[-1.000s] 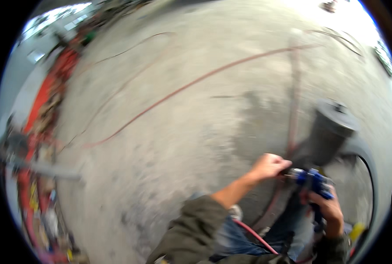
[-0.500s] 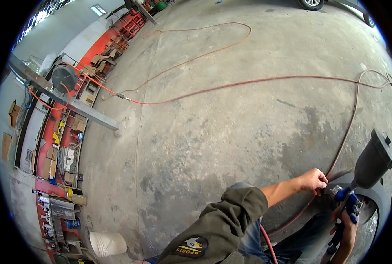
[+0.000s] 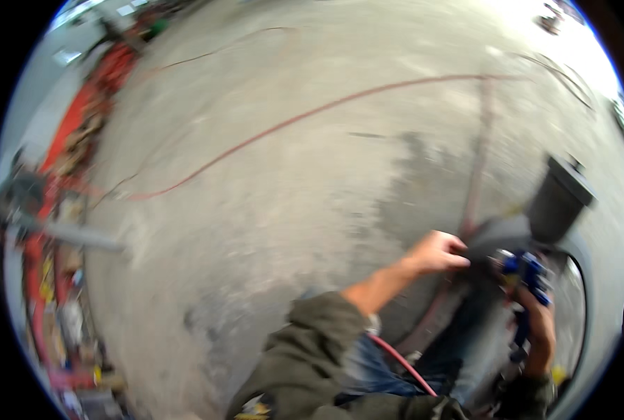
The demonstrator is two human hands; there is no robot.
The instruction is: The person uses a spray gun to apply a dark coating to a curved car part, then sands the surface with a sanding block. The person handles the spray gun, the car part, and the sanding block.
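My right hand (image 3: 536, 315) is wrapped round the handle of a blue spray gun (image 3: 534, 276) with a dark grey cup (image 3: 558, 199) on top, tilted. Just left of the gun's nozzle is my left hand (image 3: 436, 252), its thumb and fingers drawn together in a pinch. Anything between those fingertips is too small and blurred to make out. Beside the nozzle and under the cup is a grey curved panel (image 3: 497, 236), close to my left fingertips; whether they touch it I cannot tell.
A red hose (image 3: 291, 124) runs across the concrete floor (image 3: 291, 196), and another stretch of red hose (image 3: 403, 364) passes over my legs. Along the left wall stand cluttered shelves (image 3: 67, 308) and a grey post (image 3: 81, 234). More coiled hose (image 3: 564, 77) lies at the far right.
The view has swung to the right and blurred. Both hands and the spray gun now appear further left and higher; my grip on the gun is the same.
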